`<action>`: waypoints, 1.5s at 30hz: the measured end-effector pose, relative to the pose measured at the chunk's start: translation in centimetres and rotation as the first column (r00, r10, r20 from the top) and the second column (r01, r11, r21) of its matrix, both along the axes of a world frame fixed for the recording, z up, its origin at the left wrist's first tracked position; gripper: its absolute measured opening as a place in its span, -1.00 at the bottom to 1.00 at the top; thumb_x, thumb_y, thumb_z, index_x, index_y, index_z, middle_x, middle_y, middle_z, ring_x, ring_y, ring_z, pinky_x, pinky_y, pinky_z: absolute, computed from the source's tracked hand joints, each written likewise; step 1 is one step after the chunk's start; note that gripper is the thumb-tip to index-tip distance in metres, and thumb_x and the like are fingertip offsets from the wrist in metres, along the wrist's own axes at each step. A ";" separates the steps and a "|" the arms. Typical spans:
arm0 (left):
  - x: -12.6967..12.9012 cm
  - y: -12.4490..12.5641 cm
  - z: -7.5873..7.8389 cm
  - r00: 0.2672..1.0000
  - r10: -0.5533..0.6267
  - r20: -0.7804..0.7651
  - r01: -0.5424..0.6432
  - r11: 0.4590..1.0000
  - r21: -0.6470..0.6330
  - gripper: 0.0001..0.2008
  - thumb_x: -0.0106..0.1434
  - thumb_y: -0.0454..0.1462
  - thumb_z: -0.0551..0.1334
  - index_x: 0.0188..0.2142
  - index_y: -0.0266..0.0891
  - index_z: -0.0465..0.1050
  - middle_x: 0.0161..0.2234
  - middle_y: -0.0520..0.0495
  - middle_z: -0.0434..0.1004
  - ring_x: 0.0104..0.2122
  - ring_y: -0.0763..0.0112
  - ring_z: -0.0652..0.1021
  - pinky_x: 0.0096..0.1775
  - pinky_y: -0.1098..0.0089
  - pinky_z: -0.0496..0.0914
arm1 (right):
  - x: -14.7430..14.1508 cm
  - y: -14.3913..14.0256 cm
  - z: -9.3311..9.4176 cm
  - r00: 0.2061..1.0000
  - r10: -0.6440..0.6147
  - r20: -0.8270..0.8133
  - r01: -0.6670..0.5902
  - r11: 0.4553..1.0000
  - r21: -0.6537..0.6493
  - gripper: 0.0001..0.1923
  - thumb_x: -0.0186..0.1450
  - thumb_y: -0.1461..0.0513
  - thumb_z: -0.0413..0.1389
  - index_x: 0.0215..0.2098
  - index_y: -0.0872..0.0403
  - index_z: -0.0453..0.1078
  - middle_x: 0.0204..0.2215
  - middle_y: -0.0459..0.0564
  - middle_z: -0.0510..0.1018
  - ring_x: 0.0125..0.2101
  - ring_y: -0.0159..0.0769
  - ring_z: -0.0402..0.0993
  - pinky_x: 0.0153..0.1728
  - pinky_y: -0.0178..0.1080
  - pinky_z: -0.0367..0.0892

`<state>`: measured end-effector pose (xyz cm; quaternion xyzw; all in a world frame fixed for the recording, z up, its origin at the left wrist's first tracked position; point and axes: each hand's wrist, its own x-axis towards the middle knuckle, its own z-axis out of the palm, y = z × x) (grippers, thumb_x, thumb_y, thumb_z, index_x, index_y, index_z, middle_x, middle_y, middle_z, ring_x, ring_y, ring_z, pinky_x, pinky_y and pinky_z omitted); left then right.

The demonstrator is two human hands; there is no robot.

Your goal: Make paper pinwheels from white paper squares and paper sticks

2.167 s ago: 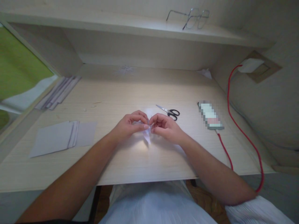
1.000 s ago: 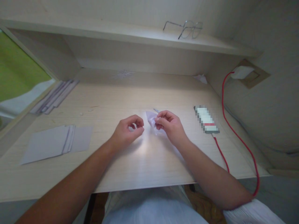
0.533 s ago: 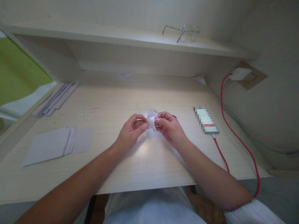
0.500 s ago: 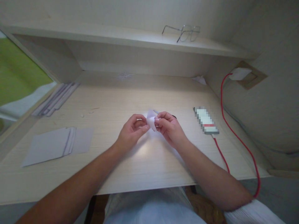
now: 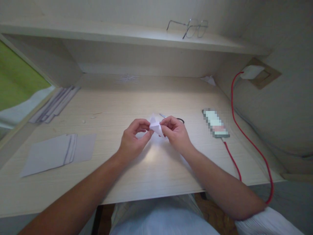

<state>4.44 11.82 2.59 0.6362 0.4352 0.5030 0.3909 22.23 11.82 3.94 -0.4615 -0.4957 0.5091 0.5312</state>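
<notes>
A small folded piece of white paper [image 5: 155, 126] is held just above the middle of the pale wooden desk [image 5: 146, 169]. My left hand [image 5: 133, 140] pinches its left side with thumb and forefinger. My right hand [image 5: 176, 133] pinches its right side. The two hands meet at the paper, fingertips almost touching. Most of the paper is hidden between the fingers.
Scissors [image 5: 176, 119] lie just behind my right hand. A phone [image 5: 216, 123] on a red cable [image 5: 244, 130] lies to the right. A stack of paper sheets [image 5: 56, 153] lies at the left, paper strips [image 5: 55, 103] further back, glasses [image 5: 189, 27] on the shelf.
A second ago my left hand was off the paper and only my right hand held it. The left hand has come back and pinched the paper, which now sits turned between both hands.
</notes>
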 end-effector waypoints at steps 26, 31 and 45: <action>-0.5 0.8 0.5 0.990 0.025 0.136 -0.011 0.994 -0.106 -0.71 0.22 -0.10 0.43 -0.15 -0.20 0.58 -0.22 -0.09 0.68 -0.22 0.28 0.64 -0.10 0.28 0.51 | 0.2 -0.9 -0.2 0.975 -0.012 0.220 -0.021 0.989 0.146 -0.84 0.30 0.17 0.24 -0.19 0.01 0.62 -0.40 -0.06 0.60 -0.37 -0.29 0.49 -0.32 -0.20 0.40; -0.7 1.2 0.1 0.982 0.005 0.191 0.029 0.985 -0.172 -0.69 0.18 -0.11 0.45 -0.14 -0.20 0.58 -0.23 -0.09 0.68 -0.23 0.28 0.64 -0.10 0.27 0.51 | 0.3 -1.1 -0.2 0.935 -0.067 0.349 -0.048 0.950 0.308 -0.83 0.35 0.24 0.17 -0.17 -0.02 0.62 -0.30 -0.04 0.63 -0.29 -0.26 0.52 -0.29 -0.18 0.41; -0.2 0.9 0.6 0.977 -0.098 0.189 0.134 0.972 -0.192 -0.79 0.21 -0.16 0.44 -0.18 -0.16 0.70 -0.15 -0.09 0.72 -0.08 0.19 0.63 0.08 0.23 0.44 | 0.1 -1.7 0.0 0.823 -0.308 0.478 0.004 0.844 0.537 -0.79 0.25 0.38 0.14 -0.20 0.06 0.55 -0.32 -0.04 0.67 -0.35 -0.30 0.57 -0.22 -0.22 0.44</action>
